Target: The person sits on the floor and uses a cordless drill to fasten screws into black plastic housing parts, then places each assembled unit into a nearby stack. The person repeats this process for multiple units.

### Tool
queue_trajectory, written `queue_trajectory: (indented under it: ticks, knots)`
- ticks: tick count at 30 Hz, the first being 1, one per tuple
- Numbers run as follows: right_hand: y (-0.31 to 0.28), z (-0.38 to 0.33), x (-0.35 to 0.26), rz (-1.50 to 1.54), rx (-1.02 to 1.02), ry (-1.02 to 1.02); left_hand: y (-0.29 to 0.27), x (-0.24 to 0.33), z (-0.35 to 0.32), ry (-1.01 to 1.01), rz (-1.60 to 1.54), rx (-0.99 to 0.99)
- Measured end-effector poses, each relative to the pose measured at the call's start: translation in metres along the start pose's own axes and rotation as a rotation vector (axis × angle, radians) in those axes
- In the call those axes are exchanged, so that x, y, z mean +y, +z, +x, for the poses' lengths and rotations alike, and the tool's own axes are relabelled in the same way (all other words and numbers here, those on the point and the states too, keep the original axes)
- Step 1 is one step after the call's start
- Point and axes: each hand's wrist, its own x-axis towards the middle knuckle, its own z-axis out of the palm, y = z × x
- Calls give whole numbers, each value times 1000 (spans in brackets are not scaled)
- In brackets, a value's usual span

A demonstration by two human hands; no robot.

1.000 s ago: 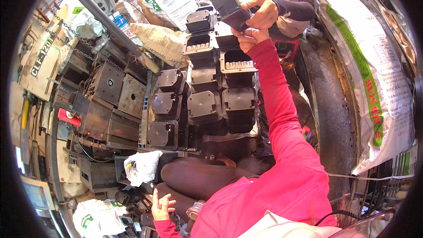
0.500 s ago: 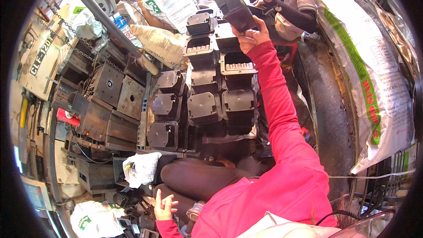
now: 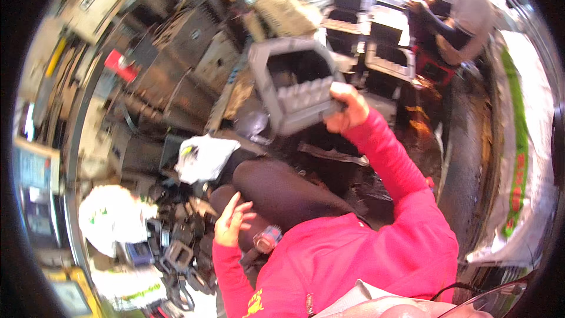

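My right hand (image 3: 348, 108) grips the edge of a grey open plastic housing (image 3: 294, 85), held up in the air near my chest with its hollow side facing me. My left hand (image 3: 231, 224) hangs low by my knee, fingers apart and holding nothing, just above a pile of small dark parts (image 3: 176, 256). My sleeves are red. Another person (image 3: 456, 15) in a grey top with dark sleeves sits at the far right.
Rows of dark housings (image 3: 382, 41) lie on the ground ahead. Stacked metal units (image 3: 176, 53) fill the left. A white bag (image 3: 203, 156) rests by my knee, another white sack (image 3: 112, 221) at lower left. A white-and-green sack (image 3: 521, 153) lines the right.
My right hand has pulled the grey housing back from the other person toward me. The other person's hand has let go. The view has swung and blurred.
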Motion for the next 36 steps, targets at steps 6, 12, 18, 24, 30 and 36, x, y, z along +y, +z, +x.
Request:
queue_trajectory:
  ticks: [6, 12, 18, 24, 30, 36]
  knots:
    - [92, -22, 153, 412, -159, 579, 20, -38, 9, 62, -411, -28]
    - [135, -52, 237, -238, -164, 136, 24, -138, 49, 258, -1409, -401]
    - [133, -80, 254, -133, 107, 456, 27, -187, 67, 102, -1223, -263]
    - [122, -62, 237, -25, 15, 337, -34, -210, 108, 6, -734, -77]
    - [73, -26, 195, -77, 65, 201, -192, -92, 192, 189, -965, 282]
    - [46, -65, 186, -146, 171, 450, -155, -34, 153, 22, -27, 505]
